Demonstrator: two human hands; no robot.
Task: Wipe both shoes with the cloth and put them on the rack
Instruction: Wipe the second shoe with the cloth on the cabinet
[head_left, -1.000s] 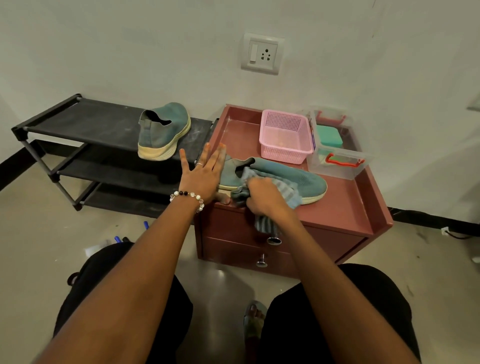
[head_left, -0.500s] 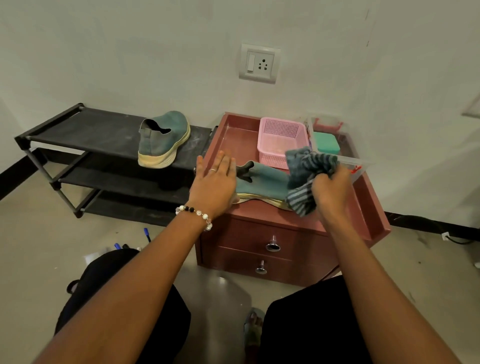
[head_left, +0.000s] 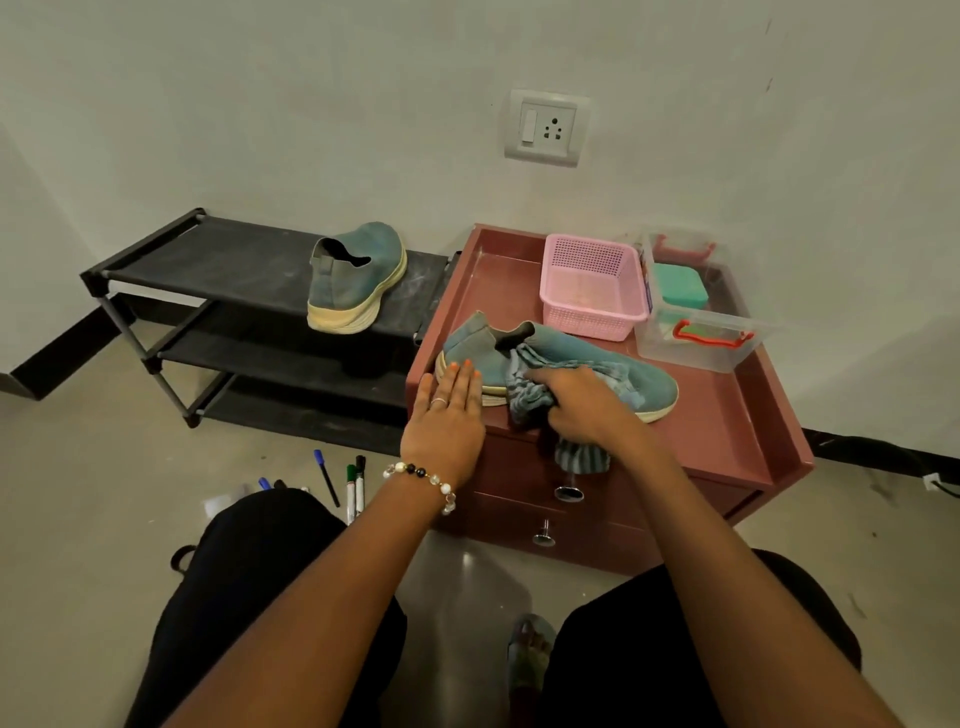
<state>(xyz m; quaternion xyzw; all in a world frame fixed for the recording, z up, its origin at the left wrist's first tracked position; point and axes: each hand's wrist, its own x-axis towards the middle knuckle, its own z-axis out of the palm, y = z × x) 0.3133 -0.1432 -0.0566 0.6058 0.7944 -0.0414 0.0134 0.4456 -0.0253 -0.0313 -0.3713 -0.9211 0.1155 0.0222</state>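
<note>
One teal slip-on shoe (head_left: 355, 280) with a cream sole stands on the top shelf of the black shoe rack (head_left: 218, 262). The second teal shoe (head_left: 631, 371) lies on the reddish drawer cabinet (head_left: 727, 426), toe to the right. My right hand (head_left: 582, 400) grips a striped blue-grey cloth (head_left: 524, 400) against the near side of this shoe; a cloth end hangs over the cabinet's front. My left hand (head_left: 447, 421) is flat with straight fingers, fingertips touching the shoe's heel and sole.
A pink basket (head_left: 592, 286) and a clear plastic box (head_left: 696, 322) holding a green item stand at the cabinet's back. Several pens and markers (head_left: 348, 486) lie on the floor by my left knee. The wall with a socket is just behind.
My right hand, which had lifted the cloth up toward the clear box, has come back down and left onto the shoe's side. My left hand stayed at the heel.
</note>
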